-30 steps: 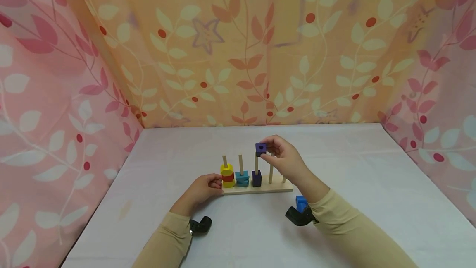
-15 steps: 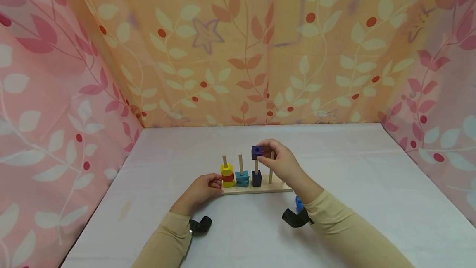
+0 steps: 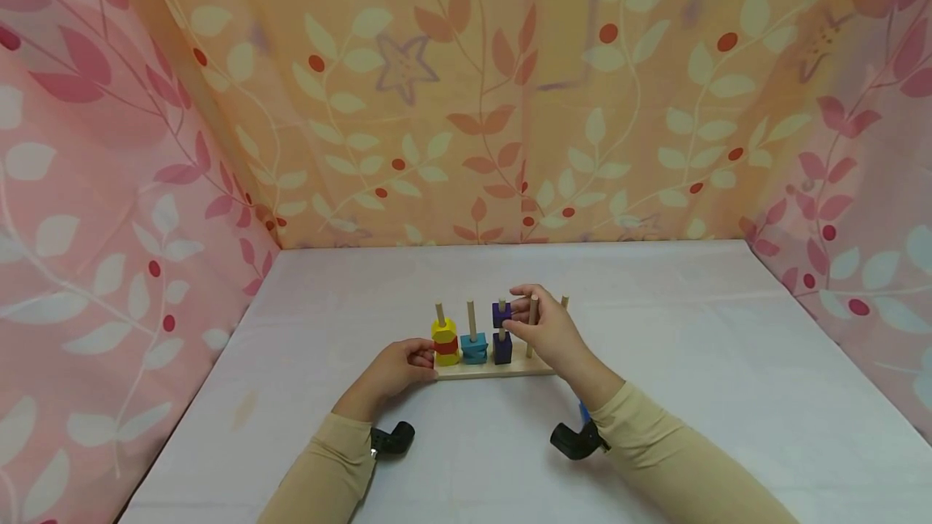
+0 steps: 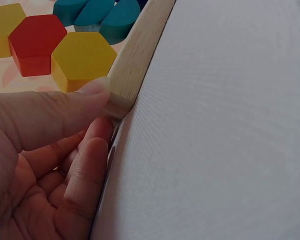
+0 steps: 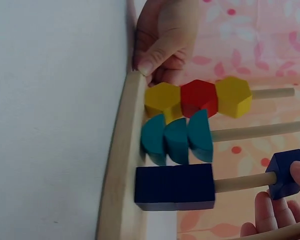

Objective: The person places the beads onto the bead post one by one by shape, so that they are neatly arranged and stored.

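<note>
My right hand (image 3: 548, 333) pinches a dark purple square block (image 3: 501, 314) between thumb and fingers. The block is threaded on the upper part of the third peg. Below it, apart, purple blocks (image 5: 175, 187) sit at the foot of that peg. My left hand (image 3: 396, 370) holds the left end of the wooden peg base (image 4: 135, 60), thumb against its edge and fingers curled beside it. Nearest to that hand is a stack of yellow and red hexagon blocks (image 3: 446, 344). Teal half-round blocks (image 5: 177, 142) fill the bottom of the second peg.
A bare peg (image 3: 532, 330) stands right of the purple blocks, beside my right hand. Another peg (image 3: 565, 302) shows behind that hand. A blue object (image 3: 584, 411) lies mostly hidden by the right wrist. White cloth (image 3: 291, 330) covers the table; patterned curtains surround it.
My right hand has moved left and down, bringing the purple block from above the third peg onto it. The left hand stays on the base.
</note>
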The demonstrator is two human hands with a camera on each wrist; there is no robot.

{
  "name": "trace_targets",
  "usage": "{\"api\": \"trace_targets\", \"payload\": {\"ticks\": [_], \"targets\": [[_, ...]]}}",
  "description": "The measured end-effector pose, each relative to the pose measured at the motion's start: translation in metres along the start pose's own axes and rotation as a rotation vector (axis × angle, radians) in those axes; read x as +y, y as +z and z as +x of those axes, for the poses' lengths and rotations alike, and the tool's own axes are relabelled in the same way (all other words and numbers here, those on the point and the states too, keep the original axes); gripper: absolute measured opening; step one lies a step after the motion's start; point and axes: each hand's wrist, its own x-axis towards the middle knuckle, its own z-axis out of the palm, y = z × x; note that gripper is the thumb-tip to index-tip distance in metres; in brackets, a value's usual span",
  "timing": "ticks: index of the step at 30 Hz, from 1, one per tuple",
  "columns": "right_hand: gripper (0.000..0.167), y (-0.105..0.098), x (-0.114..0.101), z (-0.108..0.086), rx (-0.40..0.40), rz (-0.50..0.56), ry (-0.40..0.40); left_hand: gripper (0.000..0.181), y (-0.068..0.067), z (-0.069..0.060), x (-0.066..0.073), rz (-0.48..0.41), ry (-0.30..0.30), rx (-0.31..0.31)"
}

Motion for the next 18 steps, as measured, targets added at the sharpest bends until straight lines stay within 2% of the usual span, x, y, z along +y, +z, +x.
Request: {"api": "trace_targets", "payload": {"ticks": [6,18], "targets": [[0.029,0.006,0.010,-0.001,0.035,0.006,0.045,0.043,0.000,0.000,0.000,-0.003,0.005,-0.005],[0.025,0.012,0.030,-0.001,0.067,-0.073,0.046,0.044,0.002,0.003,-0.002,-0.040,0.016,-0.003]]}}
